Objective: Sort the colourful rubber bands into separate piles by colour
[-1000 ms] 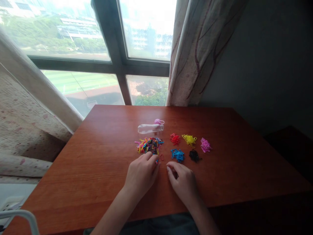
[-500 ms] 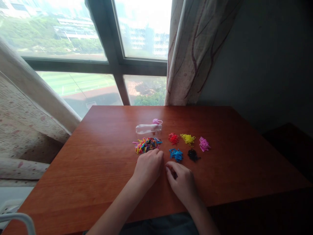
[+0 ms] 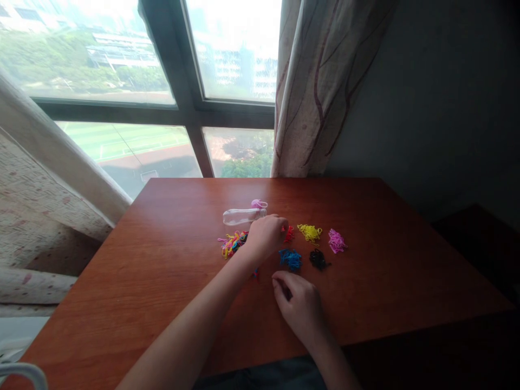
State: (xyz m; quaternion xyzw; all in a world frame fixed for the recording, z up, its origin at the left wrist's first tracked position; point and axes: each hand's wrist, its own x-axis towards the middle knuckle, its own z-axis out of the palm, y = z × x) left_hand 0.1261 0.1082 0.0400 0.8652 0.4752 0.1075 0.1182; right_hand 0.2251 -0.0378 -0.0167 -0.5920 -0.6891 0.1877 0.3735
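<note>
My left hand (image 3: 266, 236) reaches over the table, fingers closed together at the red pile of small looped bands (image 3: 290, 234), which it partly covers. Whatever sits in its fingertips is hidden. Under and left of that hand lies a mixed pile of coloured bands (image 3: 231, 244). Nearer to me, my right hand (image 3: 298, 295) rests on the table with thumb and forefinger pinched; I cannot make out anything between them. Just beyond it is a blue pile (image 3: 290, 260). A few loose bands (image 3: 255, 273) lie beside my left forearm.
Farther right are a yellow pile (image 3: 310, 233), a black pile (image 3: 319, 259) and a pink pile (image 3: 337, 241). A clear plastic bottle (image 3: 239, 216) lies on its side, with a pink looped cap (image 3: 259, 204) behind it. The wooden table (image 3: 162, 260) meets a window and curtains.
My left hand has moved forward and right, from the near side of the mixed pile to the red pile. My right hand keeps its pinch in nearly the same place.
</note>
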